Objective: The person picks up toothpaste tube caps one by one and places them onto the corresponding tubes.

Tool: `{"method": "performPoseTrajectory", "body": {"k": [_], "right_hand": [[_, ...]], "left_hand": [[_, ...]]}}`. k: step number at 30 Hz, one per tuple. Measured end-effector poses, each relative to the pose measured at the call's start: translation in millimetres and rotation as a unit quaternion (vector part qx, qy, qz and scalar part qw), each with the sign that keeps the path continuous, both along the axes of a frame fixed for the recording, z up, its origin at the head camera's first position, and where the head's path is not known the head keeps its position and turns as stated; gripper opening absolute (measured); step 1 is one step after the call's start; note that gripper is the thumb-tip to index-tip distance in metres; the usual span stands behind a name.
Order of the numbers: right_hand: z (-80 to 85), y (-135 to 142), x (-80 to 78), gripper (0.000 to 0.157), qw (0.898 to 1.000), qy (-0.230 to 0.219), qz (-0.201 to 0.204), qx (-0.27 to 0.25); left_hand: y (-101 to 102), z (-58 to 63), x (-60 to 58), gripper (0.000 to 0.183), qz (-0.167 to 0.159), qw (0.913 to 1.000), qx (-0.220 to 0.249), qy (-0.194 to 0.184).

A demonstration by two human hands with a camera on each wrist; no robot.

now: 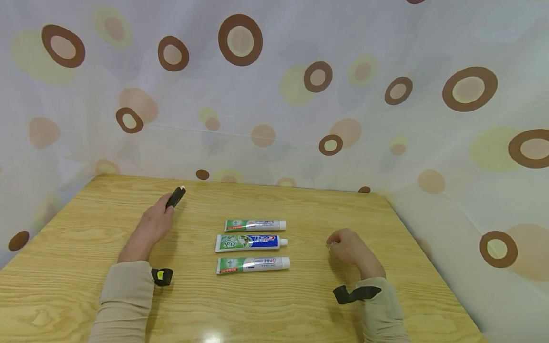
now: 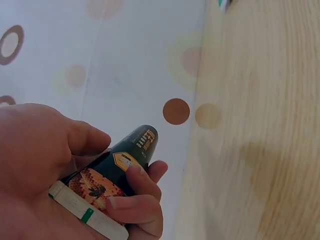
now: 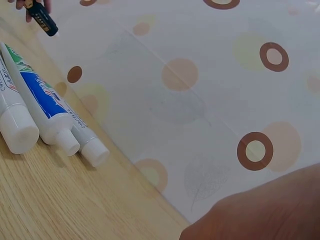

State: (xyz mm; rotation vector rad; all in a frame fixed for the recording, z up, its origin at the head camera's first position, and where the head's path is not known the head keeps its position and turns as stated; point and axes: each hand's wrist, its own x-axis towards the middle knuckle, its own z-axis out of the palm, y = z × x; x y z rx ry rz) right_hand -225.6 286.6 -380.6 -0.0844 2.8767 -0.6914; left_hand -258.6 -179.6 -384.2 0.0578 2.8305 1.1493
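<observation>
My left hand (image 1: 152, 226) grips a dark green tube (image 2: 112, 167) with a honeycomb and bee picture. Fingers and thumb wrap round it, and a pale flat end strip lies toward the palm in the left wrist view. The tube points up and away, above the left back of the table. Over the right side of the table, my right hand (image 1: 349, 245) hangs with its fingers loosely bent. Between the hands lie a small white-and-green toothpaste tube (image 1: 268, 226), a blue, white and green one (image 1: 261, 242), and another white-and-green one (image 1: 266, 263), caps to the right.
The wooden table (image 1: 240, 309) meets a white dotted cloth (image 1: 274, 109) along its back and both sides. Black straps hang at both wrists, the left strap (image 1: 162, 277) with a yellow mark and the right strap (image 1: 356, 294) trailing low over the table.
</observation>
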Motion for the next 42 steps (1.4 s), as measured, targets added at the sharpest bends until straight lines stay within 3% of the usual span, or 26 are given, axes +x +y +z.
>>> {"method": "performPoseTrajectory", "body": {"k": [12,16,26,34,42], "right_hand": [[0.6,0,-1.1,0.027,0.999,0.034,0.022,-0.008],[0.7,1,-0.8,0.032,0.999,0.042,0.020,-0.020],[10.4,-3,3.5,0.036,0.996,0.070,0.025,-0.049],[11.2,-5,1.9,0.030,0.994,0.096,0.030,-0.051],[13.6,-7,1.5,0.027,0.992,0.096,0.002,-0.076]], "left_hand": [[12,13.7,5.9,0.060,-0.004,0.9927,0.120,-0.002],[16,17.7,8.2,0.060,-0.007,0.9906,0.136,0.010],[22,25.1,10.8,0.055,-0.027,0.9909,0.111,0.071],[27,30.3,13.0,0.049,-0.036,0.9887,0.094,0.112],[31,33.0,15.7,0.041,-0.039,0.9850,0.094,0.139]]}}
